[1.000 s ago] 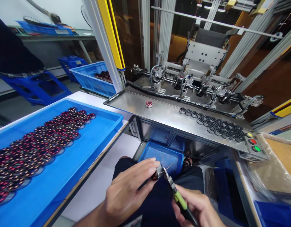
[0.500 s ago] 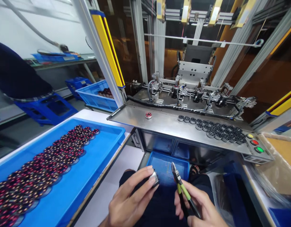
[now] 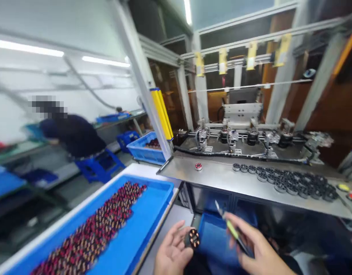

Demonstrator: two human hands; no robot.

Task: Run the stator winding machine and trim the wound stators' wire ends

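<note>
An aluminium-framed machine (image 3: 242, 114) stands beyond both grips, well ahead of them. A seated co-worker (image 3: 74, 133) is far off, ahead and to the left of the left-hand grip, on a blue stool (image 3: 97, 168). The steel ledge (image 3: 213, 177) runs across in front of both grips. The shallow blue tray (image 3: 149, 221), bearing massed copper-wound stators (image 3: 107, 229), lies left of the left-hand grip; a blue floor bin (image 3: 212, 225) sits low between the two. The right hand (image 3: 256, 244) is closed around the green-and-black handles of the cutting pliers (image 3: 232, 229), whose blurred jaws point forward, clear of the other grip; whether they are parted I cannot tell. The left hand (image 3: 173, 250), palm up, has thumb and fingers clamped on one wound stator (image 3: 194, 239), copper coils facing out. Ahead on the ledge, black ring-shaped parts (image 3: 296, 181) cluster toward the right-hand grip's side, and one red-topped part (image 3: 198, 167) stands beyond the left-hand grip.
</note>
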